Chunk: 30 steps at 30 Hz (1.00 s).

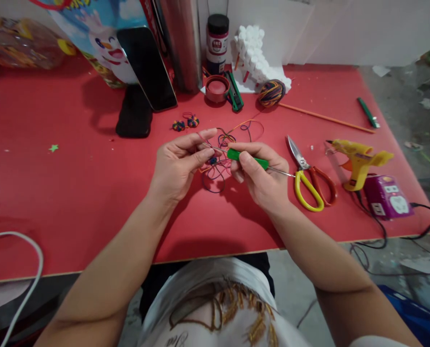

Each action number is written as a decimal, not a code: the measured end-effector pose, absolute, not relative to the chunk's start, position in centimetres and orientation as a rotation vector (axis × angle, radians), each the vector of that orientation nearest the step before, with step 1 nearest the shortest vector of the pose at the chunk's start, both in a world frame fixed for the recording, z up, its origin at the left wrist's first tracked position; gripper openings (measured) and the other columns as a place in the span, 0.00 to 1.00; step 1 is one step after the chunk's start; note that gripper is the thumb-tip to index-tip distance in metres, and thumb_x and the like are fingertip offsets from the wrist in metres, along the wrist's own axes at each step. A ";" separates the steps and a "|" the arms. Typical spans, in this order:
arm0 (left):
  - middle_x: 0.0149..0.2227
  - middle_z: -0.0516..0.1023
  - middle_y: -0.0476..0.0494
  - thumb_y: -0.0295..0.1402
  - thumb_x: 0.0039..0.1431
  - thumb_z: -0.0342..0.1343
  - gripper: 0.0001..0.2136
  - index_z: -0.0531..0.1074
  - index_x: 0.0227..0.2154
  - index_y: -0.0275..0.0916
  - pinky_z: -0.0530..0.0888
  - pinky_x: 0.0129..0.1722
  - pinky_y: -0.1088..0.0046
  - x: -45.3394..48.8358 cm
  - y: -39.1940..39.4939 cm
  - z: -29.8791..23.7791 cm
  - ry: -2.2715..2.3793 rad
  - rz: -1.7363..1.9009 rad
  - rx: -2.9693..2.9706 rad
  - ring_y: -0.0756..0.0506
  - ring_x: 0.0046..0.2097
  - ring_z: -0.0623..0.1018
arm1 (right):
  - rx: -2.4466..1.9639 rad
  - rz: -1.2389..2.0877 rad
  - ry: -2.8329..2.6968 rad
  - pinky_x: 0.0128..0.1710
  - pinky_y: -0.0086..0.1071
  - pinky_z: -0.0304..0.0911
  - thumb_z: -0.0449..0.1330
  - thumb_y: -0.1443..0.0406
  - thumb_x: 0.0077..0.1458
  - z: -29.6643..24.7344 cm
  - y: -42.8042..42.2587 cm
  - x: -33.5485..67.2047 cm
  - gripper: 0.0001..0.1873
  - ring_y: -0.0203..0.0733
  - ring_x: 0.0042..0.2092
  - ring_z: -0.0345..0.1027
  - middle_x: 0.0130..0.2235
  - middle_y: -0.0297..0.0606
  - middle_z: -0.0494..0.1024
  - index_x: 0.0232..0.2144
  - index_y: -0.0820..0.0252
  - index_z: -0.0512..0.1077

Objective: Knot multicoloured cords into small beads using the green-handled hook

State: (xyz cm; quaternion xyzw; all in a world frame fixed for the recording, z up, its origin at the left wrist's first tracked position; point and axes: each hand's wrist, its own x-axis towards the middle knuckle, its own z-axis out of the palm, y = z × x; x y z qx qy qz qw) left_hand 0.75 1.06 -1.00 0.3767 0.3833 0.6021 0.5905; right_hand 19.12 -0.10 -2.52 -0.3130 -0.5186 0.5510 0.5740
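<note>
Yarn (226,140) in mixed colours lies in loose loops on the table (92,207) between and just beyond the two hands, with a strand running up to the left forefinger. The left hand (177,166) pinches this strand between thumb and fingers, forefinger held out, while the right hand (263,173) is closed around the green handle of a hook (260,162), whose metal tip points left and meets the yarn at the left fingertips. Just below those fingertips shows a small dark knotted bit (213,160); whether it is joined to the pinched strand cannot be told. Beyond the left hand, well clear of its fingers, lie two small knotted pieces (193,121), which look finished, each with short ends sticking out. Judging by them, the piece at the fingers is only partly worked: little of it shows as firm stitches, and much yarn lies slack around it. Further off, beyond the right hand, sits a wound yarn ball (272,93). Scissors (303,166) lie untouched just right of that hand, with a yellow glue gun (361,161) farther right.
</note>
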 end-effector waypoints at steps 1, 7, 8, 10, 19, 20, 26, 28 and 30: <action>0.30 0.84 0.50 0.22 0.50 0.75 0.17 0.90 0.43 0.42 0.79 0.35 0.82 0.9 1.0 -1.1 0.910 1.431 0.876 0.53 0.34 0.84 | -0.772 1.238 -1.254 0.32 0.32 0.73 0.68 0.57 0.68 -2.5 -0.3 19.1 0.12 0.32 0.28 0.72 0.33 0.32 0.84 0.50 0.52 0.84; 0.27 0.79 0.54 0.23 0.52 0.77 0.14 0.88 0.42 0.42 0.75 0.30 0.84 2.0 0.4 -0.9 0.964 1.477 0.740 0.57 0.28 0.75 | -0.868 0.660 -1.623 0.50 0.41 0.77 0.62 0.60 0.72 -3.0 -1.0 18.2 0.14 0.43 0.45 0.80 0.46 0.39 0.87 0.56 0.51 0.82; 0.27 0.78 0.54 0.23 0.52 0.77 0.15 0.88 0.42 0.41 0.75 0.30 0.85 2.0 0.3 -0.8 0.939 1.444 0.696 0.57 0.27 0.75 | -0.839 0.596 -1.651 0.51 0.42 0.77 0.62 0.61 0.72 -3.1 -1.1 18.1 0.15 0.44 0.47 0.80 0.46 0.39 0.87 0.57 0.50 0.81; 0.28 0.78 0.54 0.23 0.52 0.77 0.15 0.88 0.43 0.40 0.77 0.31 0.84 1.9 0.3 -0.6 0.899 1.357 0.630 0.57 0.28 0.77 | -0.786 0.568 -1.665 0.53 0.42 0.76 0.62 0.63 0.72 -3.4 -1.0 17.9 0.16 0.44 0.48 0.79 0.47 0.39 0.87 0.59 0.48 0.80; 0.29 0.83 0.49 0.22 0.49 0.77 0.16 0.89 0.43 0.36 0.81 0.34 0.84 -0.3 1.0 0.2 0.846 1.268 0.733 0.51 0.34 0.86 | -0.774 0.865 -1.557 0.52 0.47 0.76 0.64 0.58 0.71 -3.3 -0.5 19.0 0.15 0.47 0.45 0.80 0.43 0.41 0.85 0.56 0.49 0.83; 0.29 0.83 0.49 0.23 0.49 0.77 0.17 0.89 0.43 0.36 0.80 0.34 0.85 -0.4 1.1 0.2 0.844 1.258 0.741 0.51 0.34 0.86 | -0.768 0.869 -1.551 0.51 0.47 0.76 0.64 0.58 0.71 -3.2 -0.5 19.0 0.14 0.46 0.45 0.80 0.42 0.41 0.85 0.55 0.49 0.83; 0.28 0.85 0.47 0.24 0.46 0.78 0.18 0.89 0.43 0.34 0.81 0.33 0.87 -1.2 1.3 0.7 0.812 1.169 0.744 0.53 0.31 0.84 | -0.769 0.855 -1.571 0.45 0.43 0.76 0.66 0.58 0.69 -2.2 -0.3 19.5 0.13 0.44 0.40 0.78 0.40 0.41 0.86 0.51 0.52 0.85; 0.28 0.85 0.46 0.25 0.45 0.78 0.19 0.89 0.44 0.32 0.81 0.33 0.87 -1.6 1.4 0.8 0.798 1.145 0.751 0.53 0.30 0.84 | -0.772 0.842 -1.594 0.45 0.43 0.76 0.67 0.59 0.69 -1.6 -0.3 19.8 0.12 0.43 0.39 0.78 0.40 0.40 0.87 0.50 0.53 0.86; 0.28 0.85 0.44 0.25 0.46 0.78 0.20 0.89 0.45 0.31 0.81 0.33 0.85 -2.0 1.4 0.8 0.806 1.117 0.765 0.52 0.29 0.84 | -0.770 0.830 -1.617 0.45 0.43 0.76 0.67 0.59 0.68 -1.1 -0.3 20.0 0.11 0.43 0.39 0.79 0.39 0.40 0.88 0.49 0.53 0.86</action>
